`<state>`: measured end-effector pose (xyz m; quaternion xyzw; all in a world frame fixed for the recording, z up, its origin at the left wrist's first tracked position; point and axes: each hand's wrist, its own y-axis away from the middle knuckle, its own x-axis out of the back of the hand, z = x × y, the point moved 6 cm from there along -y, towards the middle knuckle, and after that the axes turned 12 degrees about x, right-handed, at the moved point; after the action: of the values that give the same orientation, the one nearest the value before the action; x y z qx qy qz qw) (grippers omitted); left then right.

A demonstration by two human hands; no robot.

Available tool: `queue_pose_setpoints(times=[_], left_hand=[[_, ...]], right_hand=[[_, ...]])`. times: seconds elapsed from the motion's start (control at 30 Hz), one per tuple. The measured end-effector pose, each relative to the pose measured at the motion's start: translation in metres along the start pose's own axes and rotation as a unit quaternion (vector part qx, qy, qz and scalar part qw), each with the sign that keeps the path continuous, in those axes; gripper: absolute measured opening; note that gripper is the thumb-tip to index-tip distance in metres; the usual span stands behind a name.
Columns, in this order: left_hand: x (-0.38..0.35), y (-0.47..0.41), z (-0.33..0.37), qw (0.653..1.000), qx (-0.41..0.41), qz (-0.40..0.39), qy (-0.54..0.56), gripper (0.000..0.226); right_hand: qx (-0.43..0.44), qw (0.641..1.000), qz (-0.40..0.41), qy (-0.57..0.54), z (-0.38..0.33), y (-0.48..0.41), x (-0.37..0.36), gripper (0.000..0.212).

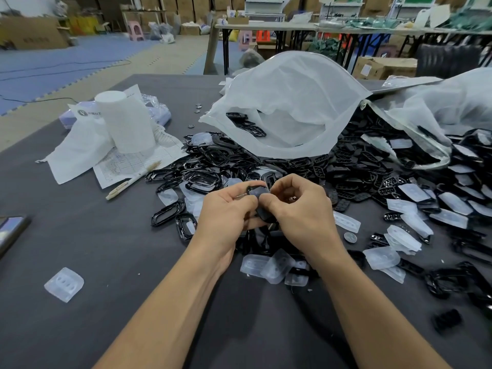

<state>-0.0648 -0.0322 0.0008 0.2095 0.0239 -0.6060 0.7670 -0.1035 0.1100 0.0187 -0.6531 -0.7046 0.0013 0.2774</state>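
My left hand (226, 209) and right hand (298, 206) both pinch one black shell (262, 214) between thumbs and fingers, just in front of the white bag (287, 102).

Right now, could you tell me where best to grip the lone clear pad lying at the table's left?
Probably pinch the clear pad across opposite edges from above: it lies flat, alone on the grey table, edges free. Left hand and right hand grip a black part.

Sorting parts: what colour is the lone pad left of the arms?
The pad is translucent white; head view.
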Motion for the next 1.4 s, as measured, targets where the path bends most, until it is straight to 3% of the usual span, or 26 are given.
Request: queue_pose_setpoints(times=[0.1,0.33,0.63,0.77,0.83,1.0,1.13,1.23,1.33,1.4], left_hand=[[0.000,0.000,0.003,1.000,-0.011,0.012,0.001,0.035],[0.011,0.003,0.010,0.997,-0.018,0.048,-0.056,0.020],[0.011,0.004,0.010,0.997,-0.025,0.070,-0.028,0.032],[0.016,0.001,0.010,0.990,-0.041,0.092,-0.099,0.020],[0.020,0.000,0.013,0.980,-0.052,0.095,-0.170,0.020],[0.017,0.000,0.013,0.973,-0.038,0.062,-0.217,0.031],[0.015,0.003,0.011,0.984,-0.036,0.074,-0.160,0.030],[0.017,0.003,0.012,0.986,-0.034,0.090,-0.137,0.033],[0.019,0.002,0.013,0.982,-0.040,0.102,-0.154,0.042],[0.017,0.001,0.011,0.982,-0.036,0.093,-0.162,0.033]], right_hand=[[-0.016,0.998,-0.041,-0.043,0.001,-0.001,-0.004,0.012],[-0.028,0.993,-0.053,-0.100,0.001,0.001,-0.007,0.018],[-0.074,0.970,-0.092,-0.212,0.003,0.002,-0.009,0.025],[-0.061,0.979,-0.075,-0.180,0.006,-0.001,-0.008,0.028],[-0.045,0.987,-0.066,-0.138,0.008,-0.003,-0.004,0.028],[-0.027,0.991,-0.038,-0.123,0.007,-0.005,-0.003,0.036],[-0.005,0.990,-0.043,-0.132,0.000,-0.002,-0.004,0.027],[0.024,0.996,-0.045,-0.075,-0.005,-0.001,-0.001,0.036],[-0.008,0.991,-0.027,-0.132,-0.001,-0.002,-0.004,0.036],[-0.024,0.987,-0.020,-0.159,0.003,-0.003,-0.004,0.040]])
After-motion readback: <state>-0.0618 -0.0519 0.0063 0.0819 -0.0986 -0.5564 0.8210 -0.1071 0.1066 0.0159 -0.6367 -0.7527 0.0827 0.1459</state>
